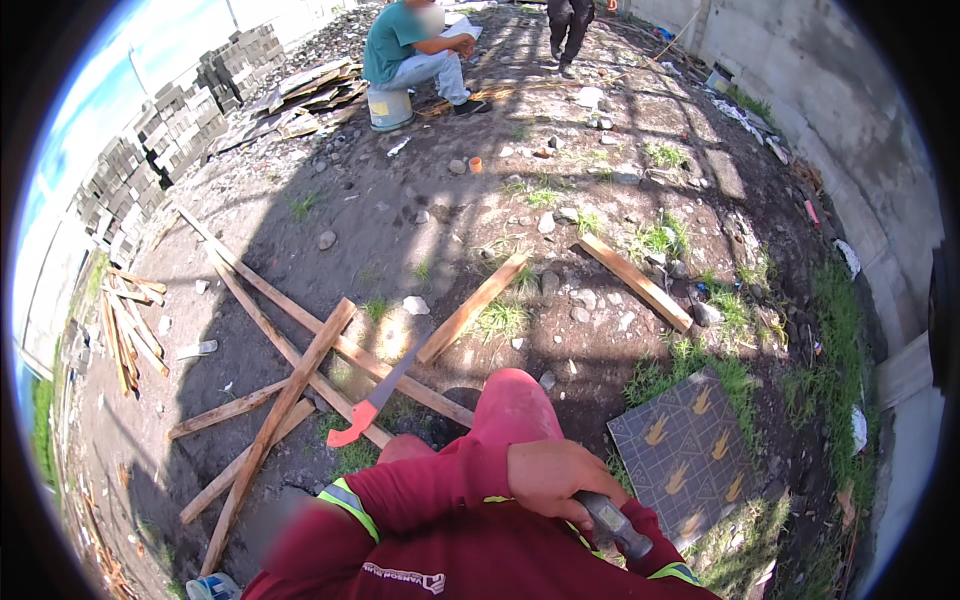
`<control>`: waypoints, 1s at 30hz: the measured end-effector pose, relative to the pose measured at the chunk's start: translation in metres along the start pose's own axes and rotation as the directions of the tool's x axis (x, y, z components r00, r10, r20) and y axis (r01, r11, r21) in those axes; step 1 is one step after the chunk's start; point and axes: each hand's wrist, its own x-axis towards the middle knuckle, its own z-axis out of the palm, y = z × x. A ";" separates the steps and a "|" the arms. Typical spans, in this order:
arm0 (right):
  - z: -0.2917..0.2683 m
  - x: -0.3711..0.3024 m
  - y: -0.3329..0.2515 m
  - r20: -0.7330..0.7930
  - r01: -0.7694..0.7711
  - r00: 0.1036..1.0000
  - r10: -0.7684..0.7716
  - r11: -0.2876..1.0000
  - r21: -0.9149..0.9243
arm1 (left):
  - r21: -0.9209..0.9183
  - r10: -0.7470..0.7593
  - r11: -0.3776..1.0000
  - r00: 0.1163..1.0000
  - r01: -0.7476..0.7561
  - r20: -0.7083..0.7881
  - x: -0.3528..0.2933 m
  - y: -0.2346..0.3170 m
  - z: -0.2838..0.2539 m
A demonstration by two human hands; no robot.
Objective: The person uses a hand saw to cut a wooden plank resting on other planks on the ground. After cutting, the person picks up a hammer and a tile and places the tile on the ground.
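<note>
My left hand point(555, 480) reaches across my body from a dark red sleeve. Its fingers are closed around a hammer point(615, 522), whose grey metal head sticks out below them; the handle is hidden. My right forearm point(650, 530) is bent in under the left hand, and the right hand itself is out of sight. Ahead and to the left of my knee lies a handsaw point(358, 420) with an orange-red handle, its blade resting over a long wooden strip point(400, 385). A dark square panel point(690, 455) with yellow printed marks lies on the ground to my right.
Crossed timber pieces point(275, 425) lie at left, and two short lengths point(475, 305) point(635, 283) ahead. Further left is a wood pile point(128, 325). A person point(400, 55) sits on a bucket point(390, 110); another point(570, 30) stands beyond. A concrete wall point(830, 110) bounds the right.
</note>
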 end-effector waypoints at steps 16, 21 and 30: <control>-0.001 0.017 0.010 0.133 -0.034 0.991 0.027 0.998 0.050 | -0.147 0.102 0.984 0.995 -0.098 0.021 0.052 -0.005 0.031; -0.007 0.022 0.019 0.174 -0.140 0.978 0.112 0.978 0.156 | -0.470 -0.236 0.861 0.971 0.196 -0.027 -0.002 -0.038 -0.007; -0.011 0.037 0.008 0.241 -0.179 0.960 0.144 0.976 0.127 | -0.306 -0.006 0.952 0.999 -0.007 -0.044 0.000 -0.021 0.001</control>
